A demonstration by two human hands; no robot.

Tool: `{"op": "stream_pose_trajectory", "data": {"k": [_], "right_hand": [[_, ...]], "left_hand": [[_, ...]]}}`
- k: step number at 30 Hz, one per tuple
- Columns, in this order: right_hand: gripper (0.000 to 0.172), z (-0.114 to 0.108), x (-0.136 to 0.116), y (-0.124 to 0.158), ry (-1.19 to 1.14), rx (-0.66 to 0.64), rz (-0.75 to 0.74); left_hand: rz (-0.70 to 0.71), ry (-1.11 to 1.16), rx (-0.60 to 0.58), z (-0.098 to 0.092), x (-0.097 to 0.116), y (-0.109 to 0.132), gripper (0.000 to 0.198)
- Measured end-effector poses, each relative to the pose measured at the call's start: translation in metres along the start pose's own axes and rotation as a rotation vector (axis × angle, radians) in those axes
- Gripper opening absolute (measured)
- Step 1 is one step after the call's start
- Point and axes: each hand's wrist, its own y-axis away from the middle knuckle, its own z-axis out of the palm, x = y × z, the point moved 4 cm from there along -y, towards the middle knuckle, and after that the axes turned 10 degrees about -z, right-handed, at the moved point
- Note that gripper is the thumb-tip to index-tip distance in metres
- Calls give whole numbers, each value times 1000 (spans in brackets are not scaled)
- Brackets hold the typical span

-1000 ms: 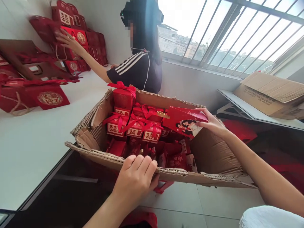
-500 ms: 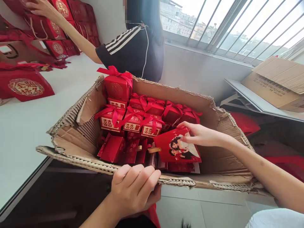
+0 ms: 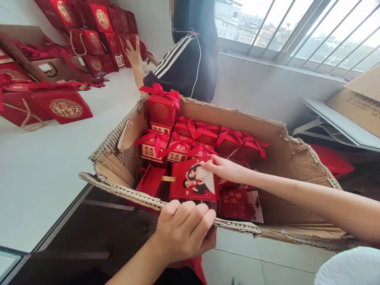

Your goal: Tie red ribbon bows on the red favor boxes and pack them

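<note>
My left hand [image 3: 185, 229] is closed over the near rim of a torn cardboard box [image 3: 118, 198]. Inside the box, my right hand [image 3: 224, 168] grips the upper right edge of a red gift box [image 3: 192, 180] printed with a cartoon bride and groom. A gold handle strip [image 3: 168, 179] sticks out at its left. Behind it stand several red candy boxes [image 3: 152, 150] tied with ribbon bows, one stacked higher [image 3: 162, 109] in the far left corner. A flattened red box [image 3: 236, 204] lies at the right, and another red box [image 3: 151, 180] is on the left.
A co-worker [image 3: 190, 67] in a dark top with white stripes reaches to a red box on the white table [image 3: 115, 93]. Red gift boxes [image 3: 67, 109] stand along that table. A barred window [image 3: 282, 31] and a brown carton [image 3: 356, 99] are at the right.
My right hand has moved the bride-and-groom box leftward within the carton, uncovering red packaging at the right. My left hand keeps its grip. The co-worker's arm has drawn in, and both hands now show.
</note>
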Motion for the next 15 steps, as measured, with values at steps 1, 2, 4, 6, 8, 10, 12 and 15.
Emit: {"op": "stream_pose_trajectory", "data": {"k": [1, 2, 4, 6, 8, 10, 12, 15], "right_hand": [[68, 9, -5, -7, 63, -19, -2], [73, 17, -10, -14, 157, -42, -5], [78, 33, -20, -27, 401, -93, -47], [79, 50, -29, -40, 601, -154, -110], [81, 67, -34, -52, 691, -238, -135], [83, 80, -37, -63, 716, -301, -126], [83, 86, -42, -71, 730, -315, -125], [79, 72, -54, -72, 699, -268, -111]], "left_hand": [[0, 0, -2, 0, 0, 0, 14], [-3, 0, -3, 0, 1, 0, 15], [-14, 1, 3, 1, 1, 1, 15], [-29, -3, 10, 1, 2, 2, 16], [-35, -10, 11, 2, 2, 3, 16], [-38, -19, 7, 2, 3, 4, 15], [-39, -22, 0, 2, 3, 4, 15], [-28, -18, -11, 1, 2, 5, 16]]}}
